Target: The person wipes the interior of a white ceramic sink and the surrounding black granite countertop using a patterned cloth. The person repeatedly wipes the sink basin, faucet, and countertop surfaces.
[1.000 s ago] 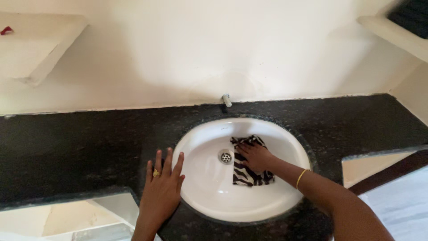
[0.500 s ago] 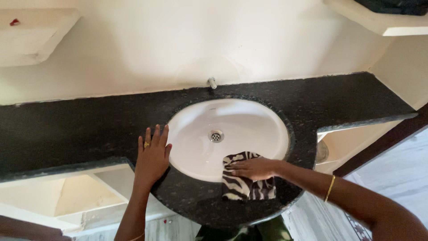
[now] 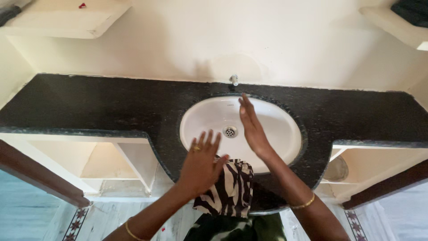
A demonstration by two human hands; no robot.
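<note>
the left hand (image 3: 200, 165) grips a zebra-striped cloth (image 3: 227, 187), fingers clenched on its upper edge, hanging at the black bench's (image 3: 89, 107) front edge. the right hand (image 3: 252, 127) is flat, fingers released, above the white sink (image 3: 285, 129).

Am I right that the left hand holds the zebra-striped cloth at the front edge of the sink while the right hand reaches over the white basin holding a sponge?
Not quite: the head view shows the right hand empty and open, fingers stretched over the white basin. The left hand does hold the zebra-striped cloth at the front edge.
</note>
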